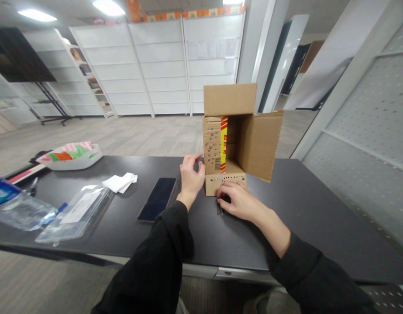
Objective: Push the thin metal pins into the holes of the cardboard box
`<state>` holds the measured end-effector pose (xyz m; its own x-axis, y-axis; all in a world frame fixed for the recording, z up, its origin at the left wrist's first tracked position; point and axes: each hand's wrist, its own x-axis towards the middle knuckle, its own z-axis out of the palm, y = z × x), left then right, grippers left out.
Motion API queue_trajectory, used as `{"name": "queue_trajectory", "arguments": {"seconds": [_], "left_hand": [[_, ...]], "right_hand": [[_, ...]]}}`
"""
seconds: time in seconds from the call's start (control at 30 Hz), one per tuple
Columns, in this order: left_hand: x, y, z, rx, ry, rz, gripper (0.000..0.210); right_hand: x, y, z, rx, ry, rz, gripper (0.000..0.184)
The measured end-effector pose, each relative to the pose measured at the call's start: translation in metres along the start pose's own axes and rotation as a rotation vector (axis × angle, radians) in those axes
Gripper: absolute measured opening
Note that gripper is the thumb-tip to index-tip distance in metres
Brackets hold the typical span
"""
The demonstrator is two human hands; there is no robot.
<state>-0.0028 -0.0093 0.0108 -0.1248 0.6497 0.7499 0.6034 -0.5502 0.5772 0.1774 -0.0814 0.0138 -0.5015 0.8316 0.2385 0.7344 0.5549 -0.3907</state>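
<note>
A cardboard box (211, 146) stands on the dark table with its opening toward me and its flaps spread. Several round metal heads dot its left panel. The lower front flap (211, 186) has a row of holes, and some hold metal heads. My left hand (191, 176) is at the box's left side, thumb and forefinger apart, fingertips at or against the cardboard. In front of the lower flap, my right hand (237, 200) has its fingers bent together over several thin dark screws (220, 209). Its fingertips partly hide them, so their exact grip is unclear.
Left of my left hand lies a black phone (157, 199). Beyond it are folded white tissues (120, 182), a clear plastic pouch (77, 213), a plastic bottle (24, 211) and a white basket (73, 162). A perforated panel (368, 117) rises at the right.
</note>
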Motion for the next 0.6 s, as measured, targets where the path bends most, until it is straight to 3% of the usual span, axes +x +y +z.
{"name": "queue_trajectory", "arguments": {"seconds": [0.6], "left_hand": [[-0.0004,-0.0013,0.0009,-0.028,0.017,0.022,0.026]], "right_hand": [[-0.0007,-0.0051,-0.0030,0.028,-0.021,-0.037,0.007]]}}
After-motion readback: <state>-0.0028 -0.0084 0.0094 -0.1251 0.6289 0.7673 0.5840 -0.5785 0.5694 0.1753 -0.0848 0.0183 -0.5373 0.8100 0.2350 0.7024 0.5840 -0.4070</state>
